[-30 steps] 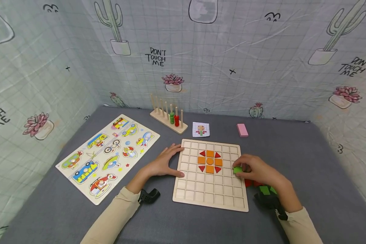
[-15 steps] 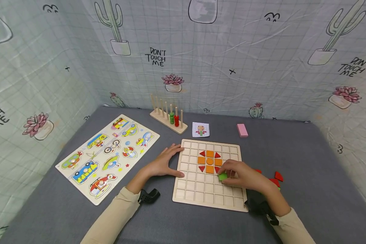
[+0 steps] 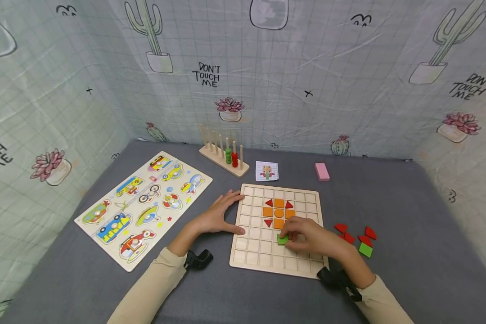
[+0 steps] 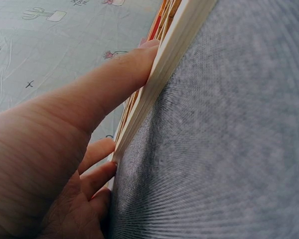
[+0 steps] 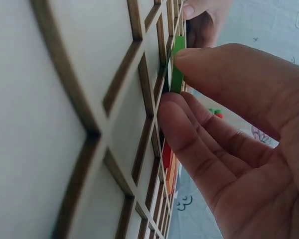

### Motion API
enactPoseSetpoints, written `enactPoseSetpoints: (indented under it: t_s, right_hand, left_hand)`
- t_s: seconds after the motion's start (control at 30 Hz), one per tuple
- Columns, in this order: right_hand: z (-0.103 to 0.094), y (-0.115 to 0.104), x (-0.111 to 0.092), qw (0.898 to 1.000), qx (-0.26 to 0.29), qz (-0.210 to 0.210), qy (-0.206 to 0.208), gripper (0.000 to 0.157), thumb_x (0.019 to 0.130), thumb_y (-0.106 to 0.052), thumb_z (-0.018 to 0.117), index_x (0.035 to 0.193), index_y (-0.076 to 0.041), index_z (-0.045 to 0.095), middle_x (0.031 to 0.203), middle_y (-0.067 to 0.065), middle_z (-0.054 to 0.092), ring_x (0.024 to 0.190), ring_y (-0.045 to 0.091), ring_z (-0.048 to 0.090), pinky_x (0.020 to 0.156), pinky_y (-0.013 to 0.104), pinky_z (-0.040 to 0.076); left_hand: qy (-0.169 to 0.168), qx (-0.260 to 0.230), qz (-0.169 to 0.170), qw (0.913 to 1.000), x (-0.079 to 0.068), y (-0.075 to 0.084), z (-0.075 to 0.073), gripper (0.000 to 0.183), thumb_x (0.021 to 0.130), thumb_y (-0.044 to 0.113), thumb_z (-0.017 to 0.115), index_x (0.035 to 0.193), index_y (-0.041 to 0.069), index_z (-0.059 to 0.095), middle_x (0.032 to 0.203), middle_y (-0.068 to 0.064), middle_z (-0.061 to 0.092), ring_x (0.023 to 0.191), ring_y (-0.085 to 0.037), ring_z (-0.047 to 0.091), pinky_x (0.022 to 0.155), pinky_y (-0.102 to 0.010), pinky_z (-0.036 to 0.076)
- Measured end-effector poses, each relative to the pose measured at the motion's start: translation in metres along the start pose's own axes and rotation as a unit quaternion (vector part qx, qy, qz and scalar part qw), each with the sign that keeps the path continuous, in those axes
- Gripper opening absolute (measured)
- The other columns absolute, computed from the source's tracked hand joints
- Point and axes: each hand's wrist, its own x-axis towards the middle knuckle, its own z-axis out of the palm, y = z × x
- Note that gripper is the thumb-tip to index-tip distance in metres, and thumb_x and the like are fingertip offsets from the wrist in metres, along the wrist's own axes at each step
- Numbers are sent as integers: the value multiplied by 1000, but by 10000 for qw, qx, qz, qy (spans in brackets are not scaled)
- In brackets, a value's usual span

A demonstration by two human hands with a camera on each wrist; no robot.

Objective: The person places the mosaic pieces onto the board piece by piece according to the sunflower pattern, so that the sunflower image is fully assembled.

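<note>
Lying far left: puzzle board with pictured vehicles, on gray cloth.
Left hand: fingers and thumb spread, tips resting against the left edge of the grid board.
Peg stand: green beads and red beads on two pegs.
Card: just beyond the grid board.
Pattern: orange pieces and red triangles in cells.
Green square: nearer the person than the pattern; seating unclear.
Right hand: pinching the green square.
Pink block: beyond.
Far right: loose red pieces, one green piece.
</note>
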Motion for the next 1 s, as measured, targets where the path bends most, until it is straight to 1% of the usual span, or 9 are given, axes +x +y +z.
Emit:
enactPoseSetpoints:
  t_s: [0.13, 0.33, 0.43, 0.57, 0.7, 0.8, 0.93, 1.0]
  right_hand:
    - [0, -1, 0, 9998, -135, -12, 112, 12, 86, -5, 73, 98, -8, 71, 97, 1, 62, 80, 10, 57, 72, 24, 54]
    - [6, -1, 2, 9993, -169, -34, 333, 12, 86, -5, 73, 97, -8, 72, 96, 0, 60, 77, 8, 56, 70, 23, 54]
    - [8, -1, 3, 9984, -286, -13, 489, 11, 85, -6, 75, 95, -8, 72, 95, -1, 60, 76, 7, 55, 68, 22, 53]
    - [11, -2, 5, 9966, -479, 48, 664, 9, 85, -7, 75, 94, -8, 73, 95, 0, 61, 76, 9, 54, 66, 20, 51]
    - [13, -4, 6, 9961, -524, 244, 665, 9, 85, -9, 75, 94, -9, 73, 98, -1, 62, 79, 10, 53, 66, 19, 50]
    - [14, -5, 6, 9961, -526, 288, 644, 9, 85, -9, 75, 93, -10, 73, 97, -1, 61, 78, 9, 53, 66, 19, 50]
    - [12, -5, 6, 9964, -524, 197, 635, 7, 85, -7, 75, 91, -10, 73, 95, -1, 61, 75, 9, 53, 65, 18, 50]
    - [10, -4, 5, 9963, -528, 128, 668, 7, 85, -6, 75, 91, -10, 73, 94, -1, 61, 76, 10, 54, 66, 19, 50]
  left_hand:
    - [-4, 18, 24, 10000, 1, 1, 0, 94, 76, 33, 84, 151, 7, 34, 161, -14, 20, 150, -33, 2, 122, -50, 1]
    - [-23, 23, 0, 10000, -1, 0, -1, 96, 75, 32, 85, 152, 7, 33, 161, -15, 20, 150, -34, 2, 121, -51, 1]
    - [-38, 37, -17, 10000, -1, 0, -1, 96, 76, 33, 85, 152, 8, 33, 161, -15, 19, 150, -33, 2, 121, -51, 1]
    - [-34, 70, -28, 10000, 0, -1, -1, 95, 76, 34, 84, 152, 8, 33, 161, -14, 19, 150, -32, 2, 122, -49, 0]
    - [-17, 59, -12, 10000, 0, -2, 0, 95, 76, 33, 84, 152, 8, 33, 161, -15, 19, 150, -33, 2, 122, -50, 0]
    - [-17, 67, 3, 10000, 0, -2, 0, 95, 76, 34, 84, 152, 8, 33, 161, -15, 20, 150, -34, 2, 121, -51, 1]
    - [-37, 85, -47, 9999, 0, -2, 0, 95, 76, 34, 84, 152, 9, 33, 161, -13, 20, 150, -32, 3, 122, -49, 1]
    - [-35, 67, -51, 10000, 0, -2, 0, 95, 76, 34, 84, 152, 9, 33, 161, -13, 20, 150, -32, 3, 122, -49, 1]
